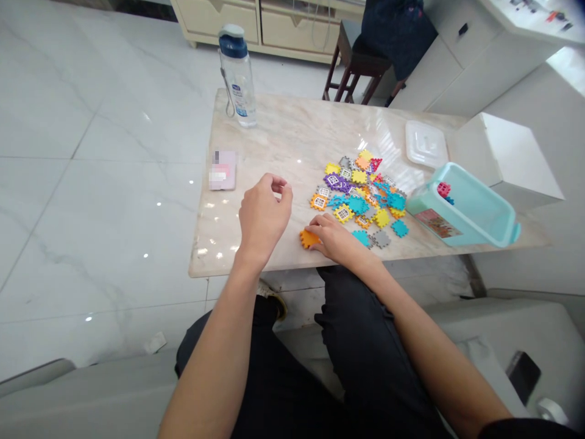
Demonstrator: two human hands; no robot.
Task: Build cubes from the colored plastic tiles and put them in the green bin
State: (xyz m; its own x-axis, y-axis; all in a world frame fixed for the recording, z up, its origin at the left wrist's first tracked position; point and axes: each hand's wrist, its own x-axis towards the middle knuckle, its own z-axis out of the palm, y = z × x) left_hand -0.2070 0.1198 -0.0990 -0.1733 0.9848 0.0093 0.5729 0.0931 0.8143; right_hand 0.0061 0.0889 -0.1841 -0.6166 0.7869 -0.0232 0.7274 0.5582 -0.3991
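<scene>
A heap of small coloured toothed plastic tiles (363, 192) lies on the marble table (274, 140). My right hand (333, 238) rests on the table by the near edge, its fingers closed on an orange tile (307, 238). My left hand (264, 213) hovers just left of it above the table, fingers curled loosely with thumb and fingertips close together, and nothing shows in them.
A tilted teal plastic box (466, 213) with a few tiles inside sits at the right, its white lid (426, 143) behind it. A clear water bottle (237, 76) stands at the far left corner, a pink phone (223, 170) nearer. A white box (507, 158) and a dark stool (354, 64) stand beyond.
</scene>
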